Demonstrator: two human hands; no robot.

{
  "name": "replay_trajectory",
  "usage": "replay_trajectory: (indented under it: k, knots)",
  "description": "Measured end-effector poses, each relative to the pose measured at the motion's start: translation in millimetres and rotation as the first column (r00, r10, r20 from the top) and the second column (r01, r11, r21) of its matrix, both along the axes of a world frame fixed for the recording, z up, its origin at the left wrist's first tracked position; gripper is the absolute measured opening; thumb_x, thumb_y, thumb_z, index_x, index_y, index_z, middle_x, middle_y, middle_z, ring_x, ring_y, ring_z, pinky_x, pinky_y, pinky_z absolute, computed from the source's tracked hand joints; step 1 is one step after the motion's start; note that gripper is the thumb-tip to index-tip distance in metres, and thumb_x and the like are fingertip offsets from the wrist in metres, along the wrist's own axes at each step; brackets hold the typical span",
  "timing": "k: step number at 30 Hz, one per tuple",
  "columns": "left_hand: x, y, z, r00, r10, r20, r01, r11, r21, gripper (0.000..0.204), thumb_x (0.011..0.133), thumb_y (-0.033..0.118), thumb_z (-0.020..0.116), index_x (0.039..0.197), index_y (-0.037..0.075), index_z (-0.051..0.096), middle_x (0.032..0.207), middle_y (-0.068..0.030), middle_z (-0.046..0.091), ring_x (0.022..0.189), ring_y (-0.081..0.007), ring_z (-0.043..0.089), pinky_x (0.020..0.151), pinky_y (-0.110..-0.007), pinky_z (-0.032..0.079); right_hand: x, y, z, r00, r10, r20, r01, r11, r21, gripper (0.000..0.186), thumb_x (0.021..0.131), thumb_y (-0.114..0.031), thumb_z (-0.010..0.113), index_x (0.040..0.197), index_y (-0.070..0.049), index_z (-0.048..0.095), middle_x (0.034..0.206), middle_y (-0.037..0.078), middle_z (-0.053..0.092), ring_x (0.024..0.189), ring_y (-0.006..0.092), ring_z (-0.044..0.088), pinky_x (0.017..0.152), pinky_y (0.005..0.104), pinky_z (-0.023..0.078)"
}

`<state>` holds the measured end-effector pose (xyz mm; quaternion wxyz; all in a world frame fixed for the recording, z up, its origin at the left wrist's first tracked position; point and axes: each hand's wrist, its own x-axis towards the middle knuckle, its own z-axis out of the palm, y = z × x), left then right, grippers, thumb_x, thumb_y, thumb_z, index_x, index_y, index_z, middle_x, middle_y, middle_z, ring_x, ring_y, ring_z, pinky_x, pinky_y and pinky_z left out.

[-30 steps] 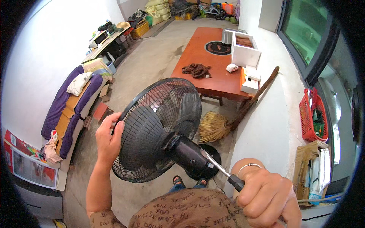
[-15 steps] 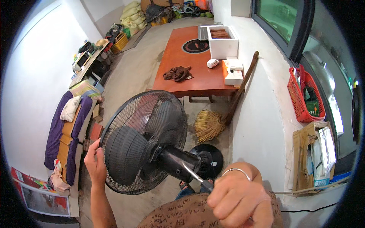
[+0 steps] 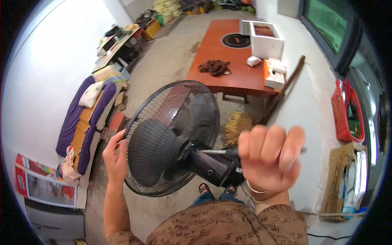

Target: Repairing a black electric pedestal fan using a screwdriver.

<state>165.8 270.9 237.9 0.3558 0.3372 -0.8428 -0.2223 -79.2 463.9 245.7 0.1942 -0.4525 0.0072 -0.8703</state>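
Note:
A black fan [image 3: 171, 141] with a round wire guard stands in front of me, its head tilted. My left hand [image 3: 116, 153] is closed on the left rim of the guard. In a fist, my right hand [image 3: 271, 157] grips a screwdriver [image 3: 220, 151] with a metal shaft and a dark handle. Its shaft points left, and the tip lies at the black neck [image 3: 210, 167] behind the fan head. Whether the tip sits in a screw I cannot tell. A short end shows past the fist's other side. A bracelet circles my right wrist.
Beyond the fan stands a reddish table [image 3: 220, 49] with a brown cloth [image 3: 215, 67] and a white foam box [image 3: 267, 41]. A straw broom [image 3: 238, 127] leans by the right wall. A red basket [image 3: 347, 112] and a cardboard box [image 3: 339, 179] are right; a purple-covered bench [image 3: 77, 118] is left.
My right hand has risen with the screwdriver, whose shaft has swung from slanting to nearly level. My left hand stays on the guard rim. The view has shifted, so the room appears farther right.

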Motion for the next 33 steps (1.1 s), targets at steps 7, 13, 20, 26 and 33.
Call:
replay_trajectory:
  k: [7, 13, 20, 26, 33]
  knots:
    - [7, 0, -4, 0.997, 0.003, -0.078, -0.003, 1.0, -0.004, 0.023, 0.089, 0.006, 0.058, 0.109, -0.005, 0.062, 0.102, -0.0126, 0.067, 0.091, -0.0166, 0.063, 0.078, -0.028, 0.049, -3, -80, 14, 0.94, 0.222, 0.257, -0.222, 0.975, -0.029, 0.008, 0.088, -0.014, 0.051, 0.094, -0.008, 0.052, 0.066, 0.0, 0.032, 0.059, 0.0131, 0.031, 0.058, 0.0293, 0.03]
    - [10, -5, -12, 0.994, 0.02, -0.111, -0.02, 1.0, -0.005, 0.022, 0.088, 0.007, 0.06, 0.107, -0.003, 0.063, 0.104, -0.0153, 0.067, 0.091, -0.0199, 0.065, 0.078, -0.03, 0.051, 17, -124, 6, 0.923, 0.209, 0.323, -0.238, 0.97, 0.054, 0.008, 0.084, -0.01, 0.051, 0.092, -0.008, 0.051, 0.068, 0.001, 0.036, 0.062, 0.0138, 0.034, 0.063, 0.0299, 0.033]
    - [7, -3, -10, 0.991, 0.0, -0.135, -0.002, 1.0, -0.019, 0.022, 0.086, 0.009, 0.063, 0.105, -0.001, 0.064, 0.104, -0.0154, 0.067, 0.091, -0.0219, 0.065, 0.08, -0.031, 0.051, 24, -136, -16, 0.964, 0.124, 0.235, -0.16, 0.977, 0.138, 0.006, 0.09, -0.008, 0.05, 0.095, -0.005, 0.051, 0.082, 0.005, 0.049, 0.077, 0.0169, 0.047, 0.076, 0.0324, 0.041]
    - [12, -6, -16, 0.989, -0.002, -0.149, -0.001, 1.0, -0.017, 0.022, 0.084, 0.011, 0.065, 0.104, 0.0, 0.065, 0.103, -0.0151, 0.067, 0.094, -0.0266, 0.065, 0.084, -0.033, 0.049, -8, -93, -36, 0.815, -0.131, -0.564, 0.476, 0.707, 0.524, 0.008, 0.091, -0.005, 0.059, 0.095, 0.001, 0.062, 0.085, 0.006, 0.063, 0.079, 0.0137, 0.059, 0.073, 0.0259, 0.047]
    - [5, -6, -13, 0.993, -0.01, -0.115, 0.001, 0.997, -0.079, 0.022, 0.084, 0.014, 0.065, 0.101, 0.001, 0.065, 0.101, -0.0146, 0.068, 0.093, -0.0294, 0.065, 0.082, -0.034, 0.049, -2, -66, -29, 0.911, -0.174, -0.374, 0.374, 0.732, 0.569, 0.014, 0.094, -0.009, 0.056, 0.097, 0.003, 0.062, 0.086, 0.011, 0.068, 0.077, 0.0172, 0.067, 0.069, 0.0276, 0.055]
